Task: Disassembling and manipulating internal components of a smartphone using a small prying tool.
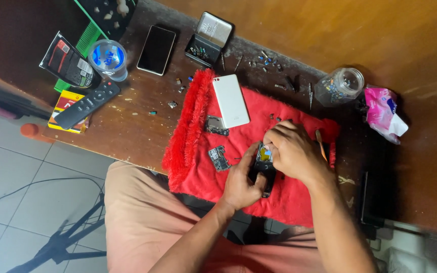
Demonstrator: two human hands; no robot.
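The opened phone (264, 169) lies on the red cloth (238, 146) directly in front of the person, caught between both hands. Its long axis runs roughly away from the body, near end toward the lap and far end toward the wall, tilted only a little. A yellow patch shows inside the open body, just beside the fingers.

The left hand (242, 183) comes at it from the near left side and is clamped on the lower part of the phone, fingers curled around its edge. The right hand (292, 149) sits over the upper part from the far right side, its fingertips pinched together right at the yellow patch; whether they grip a small part or tool there is too small to tell. The two hands nearly touch above the phone, so neither is farther off than the other.

Just left of the left hand lies a loose circuit board (219, 158), and a second board (216, 125) lies beyond it, near a white back cover (231, 100) resting lengthwise on the cloth's upper edge. Farther out on the brown tabletop (127, 126) are scattered screws, a dark phone (156, 49) face up, an open tin (208, 38) of bits, a clear jar (340, 86), a remote control (87, 105) and a pink packet (383, 111).
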